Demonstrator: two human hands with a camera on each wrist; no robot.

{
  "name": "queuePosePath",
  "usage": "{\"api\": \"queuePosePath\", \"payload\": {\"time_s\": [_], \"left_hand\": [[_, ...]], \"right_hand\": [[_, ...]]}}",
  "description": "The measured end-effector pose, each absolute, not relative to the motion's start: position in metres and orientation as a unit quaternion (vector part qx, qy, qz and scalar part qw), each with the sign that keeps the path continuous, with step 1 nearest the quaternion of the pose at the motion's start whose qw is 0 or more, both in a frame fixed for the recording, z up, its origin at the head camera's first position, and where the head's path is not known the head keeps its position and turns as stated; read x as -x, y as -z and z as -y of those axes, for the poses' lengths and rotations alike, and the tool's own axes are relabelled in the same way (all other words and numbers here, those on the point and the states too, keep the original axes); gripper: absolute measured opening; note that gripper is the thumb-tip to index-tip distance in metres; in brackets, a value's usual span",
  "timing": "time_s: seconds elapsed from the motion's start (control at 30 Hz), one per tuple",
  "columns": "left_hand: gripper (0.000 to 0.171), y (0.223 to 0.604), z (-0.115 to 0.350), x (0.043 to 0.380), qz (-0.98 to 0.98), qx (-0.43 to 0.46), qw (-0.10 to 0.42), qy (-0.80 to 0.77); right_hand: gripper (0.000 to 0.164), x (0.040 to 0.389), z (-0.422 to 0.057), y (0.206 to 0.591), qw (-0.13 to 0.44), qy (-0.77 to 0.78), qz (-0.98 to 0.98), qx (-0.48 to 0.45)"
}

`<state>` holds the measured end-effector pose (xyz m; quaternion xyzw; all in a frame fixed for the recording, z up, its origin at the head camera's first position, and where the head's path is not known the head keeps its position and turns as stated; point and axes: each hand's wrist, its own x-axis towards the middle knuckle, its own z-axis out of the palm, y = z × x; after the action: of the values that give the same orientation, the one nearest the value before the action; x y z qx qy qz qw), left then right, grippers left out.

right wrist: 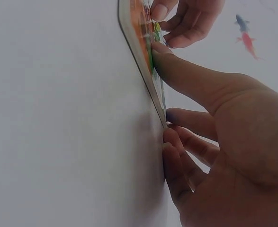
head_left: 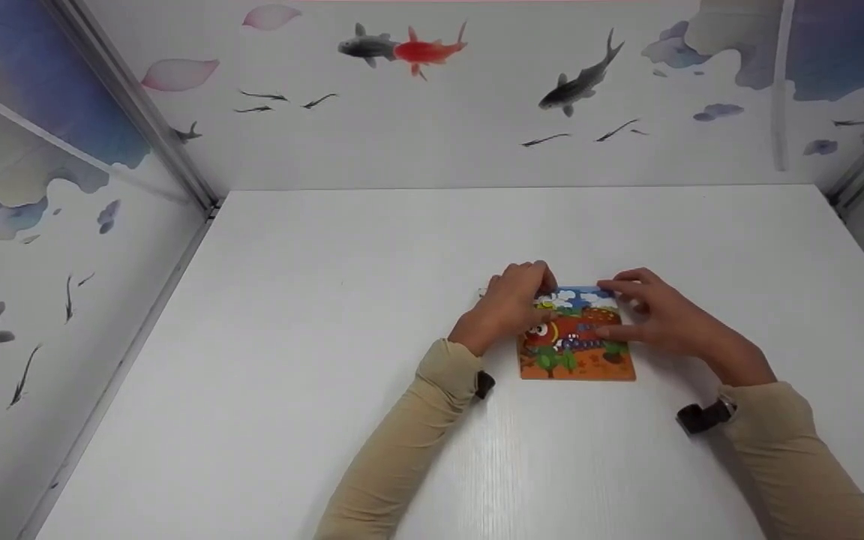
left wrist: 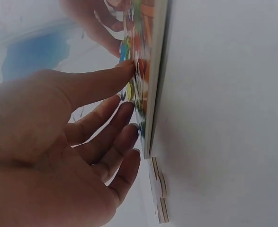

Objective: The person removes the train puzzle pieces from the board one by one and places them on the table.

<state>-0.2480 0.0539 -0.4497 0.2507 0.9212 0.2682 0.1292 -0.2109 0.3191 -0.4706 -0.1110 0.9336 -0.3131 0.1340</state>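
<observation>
A square jigsaw puzzle (head_left: pixel 582 367) lies flat on the white table, its picture showing a red-brown cartoon creature, green plants, clouds and orange ground. My left hand (head_left: pixel 507 300) is over its left side, thumb and curled fingers about a yellow-and-blue puzzle piece (left wrist: pixel 129 91) that stands a little above the board; how firmly they pinch it is hard to see. My right hand (head_left: pixel 664 315) is at the right side. Its thumb rests on the picture and its other fingers touch near the top right corner and edge. The hands partly hide the picture's upper part.
Loose puzzle pieces (left wrist: pixel 160 191) lie on the table beyond the board's far left corner, mostly hidden by the left hand in the head view. White panels printed with fish (head_left: pixel 432 51) stand at the back and left of the table (head_left: pixel 289 337).
</observation>
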Motion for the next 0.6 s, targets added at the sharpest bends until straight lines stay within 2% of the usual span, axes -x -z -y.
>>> {"api": "queuePosePath", "payload": {"time_s": [0.6], "left_hand": [[0.035,0.457,-0.043,0.255,-0.895,-0.332,0.070,-0.289]], "right_hand": [[0.085,0.210,-0.318,0.470,0.138,0.330,-0.929,0.099]]}}
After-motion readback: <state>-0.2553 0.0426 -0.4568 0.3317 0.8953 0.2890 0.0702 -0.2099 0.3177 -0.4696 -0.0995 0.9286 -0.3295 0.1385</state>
